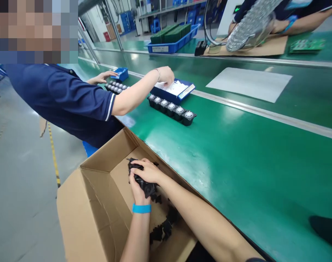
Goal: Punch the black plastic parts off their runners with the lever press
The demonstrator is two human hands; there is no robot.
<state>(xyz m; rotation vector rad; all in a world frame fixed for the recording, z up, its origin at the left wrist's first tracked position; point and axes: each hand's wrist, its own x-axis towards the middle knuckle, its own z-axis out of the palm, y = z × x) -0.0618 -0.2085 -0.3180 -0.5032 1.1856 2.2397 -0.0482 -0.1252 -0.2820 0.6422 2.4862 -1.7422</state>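
Observation:
Inside an open cardboard box [100, 203], both my hands grip a cluster of small black plastic parts [148, 187]. My left hand [137, 187], with a blue band at its wrist, closes on the cluster from below and the near side. From above and the right, my right hand [148, 171] has its fingers curled over the same parts. Their exact kind cannot be made out. More loose black parts [163, 229] lie on the box floor under my forearms.
A green workbench [237, 163] runs along the box's right side. On it stand a black holder with white-topped pieces [171, 109], a blue tray [179, 91] and a white sheet [247, 83]. A co-worker's arm [135, 91] reaches over the tray. Another person sits opposite.

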